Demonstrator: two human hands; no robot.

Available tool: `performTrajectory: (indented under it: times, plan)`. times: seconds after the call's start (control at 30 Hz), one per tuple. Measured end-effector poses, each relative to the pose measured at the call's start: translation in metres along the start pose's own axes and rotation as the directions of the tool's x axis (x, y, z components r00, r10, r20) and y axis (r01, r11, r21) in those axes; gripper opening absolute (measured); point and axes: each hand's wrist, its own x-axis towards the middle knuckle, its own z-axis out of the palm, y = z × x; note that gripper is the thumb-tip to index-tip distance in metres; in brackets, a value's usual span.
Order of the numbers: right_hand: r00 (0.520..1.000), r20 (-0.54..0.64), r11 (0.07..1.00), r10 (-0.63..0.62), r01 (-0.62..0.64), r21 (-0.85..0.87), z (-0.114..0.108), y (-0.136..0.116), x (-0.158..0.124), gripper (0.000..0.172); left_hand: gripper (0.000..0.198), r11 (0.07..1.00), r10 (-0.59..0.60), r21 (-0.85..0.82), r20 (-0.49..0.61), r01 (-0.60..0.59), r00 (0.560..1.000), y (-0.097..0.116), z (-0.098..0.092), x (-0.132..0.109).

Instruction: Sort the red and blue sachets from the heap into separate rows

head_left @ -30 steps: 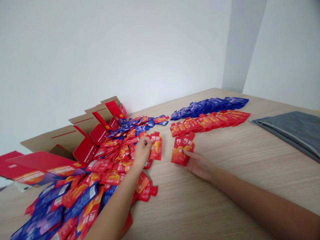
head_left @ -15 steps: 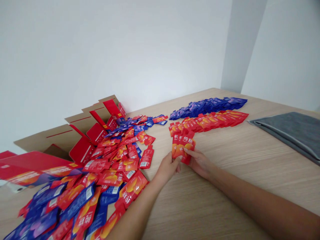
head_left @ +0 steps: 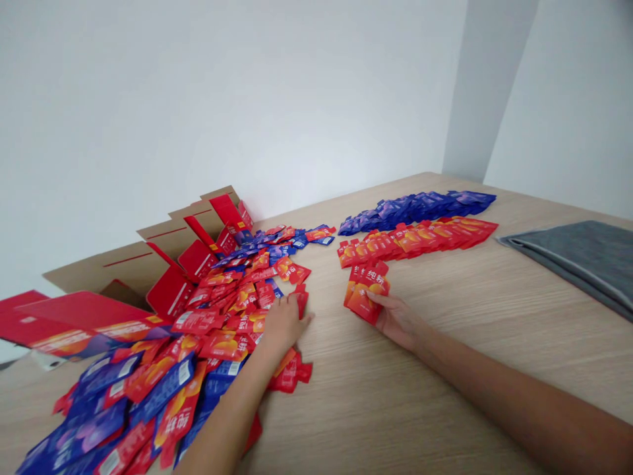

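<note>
My right hand (head_left: 398, 322) is closed on a small fan of red sachets (head_left: 366, 290), pinched by their lower right side above the table. The sachets have white lettering and an orange fruit picture. My left hand (head_left: 283, 323) is over the edge of a loose pile of red and blue sachets (head_left: 210, 346). Its thumb stands away from the other fingers, which rest over a red sachet (head_left: 301, 297); most of that sachet is hidden beneath the hand, and the fingertips are partly out of sight.
Beyond my right hand lie an overlapping row of red sachets (head_left: 420, 240) and, behind it, a row of blue sachets (head_left: 418, 210). Open red cartons (head_left: 171, 290) stand left of the pile. A grey cloth item (head_left: 578, 257) lies at the right on the wooden table (head_left: 390, 409).
My left hand has let go of the fanned red sachets and moved left to the pile. My right hand keeps the fan in nearly the same place.
</note>
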Motion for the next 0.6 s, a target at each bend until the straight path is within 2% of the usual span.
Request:
performTrajectory:
  times: [0.07, 0.17, 0.23, 0.3, 0.33, 0.4, 0.43, 0.5, 0.57, 0.6]
  plan:
    - [1.000, -0.003, 1.000, 0.003, -0.003, -0.002, -0.002, 0.000, 0.001, 0.020, 0.031, 0.991, -0.043, 0.127, 0.066, 0.034, 0.997, -0.009, 0.004, 0.003]
    - [1.000, -0.008, 1.000, 0.024, -0.024, 0.002, -0.003, 0.001, 0.002, 0.022, 0.029, 0.992, -0.053, 0.117, 0.088, 0.042, 0.995, -0.014, 0.007, 0.009]
    - [0.999, -0.017, 0.999, 0.040, -0.040, 0.021, -0.003, 0.001, 0.001, 0.022, 0.031, 0.999, -0.053, 0.011, 0.055, 0.053, 0.997, -0.012, 0.005, 0.014]
    - [0.999, -0.010, 0.999, 0.040, -0.040, 0.029, -0.001, 0.001, 0.000, 0.020, 0.028, 0.967, -0.067, -0.246, 0.006, 0.067, 0.998, -0.001, 0.002, 0.018]
    - [0.999, 0.008, 0.999, 0.033, -0.033, 0.024, 0.000, 0.001, 0.000, 0.019, 0.025, 0.905, -0.081, -0.418, 0.005, 0.075, 0.997, 0.007, 0.002, 0.018]
    - [0.998, 0.057, 1.000, 0.007, -0.007, -0.002, 0.002, 0.000, -0.002, 0.018, 0.021, 0.696, -0.072, -0.710, 0.082, 0.109, 0.994, 0.029, 0.004, 0.015]
    - [0.997, 0.083, 1.000, -0.005, 0.006, -0.017, 0.003, 0.000, -0.002, 0.018, 0.021, 0.587, -0.035, -0.800, 0.132, 0.127, 0.991, 0.041, 0.006, 0.013]
    - [0.993, 0.116, 0.999, -0.018, 0.023, -0.042, 0.003, -0.001, -0.003, 0.017, 0.022, 0.433, 0.058, -0.893, 0.165, 0.124, 0.985, 0.064, 0.011, 0.006]
    - [0.992, 0.127, 0.998, -0.022, 0.028, -0.047, 0.001, -0.002, -0.003, 0.015, 0.026, 0.366, 0.128, -0.927, 0.142, 0.086, 0.982, 0.079, 0.015, 0.000]
    - [0.990, 0.136, 0.999, -0.021, 0.026, -0.040, 0.000, -0.002, -0.002, 0.014, 0.028, 0.364, 0.156, -0.929, 0.139, 0.074, 0.978, 0.083, 0.017, -0.002]
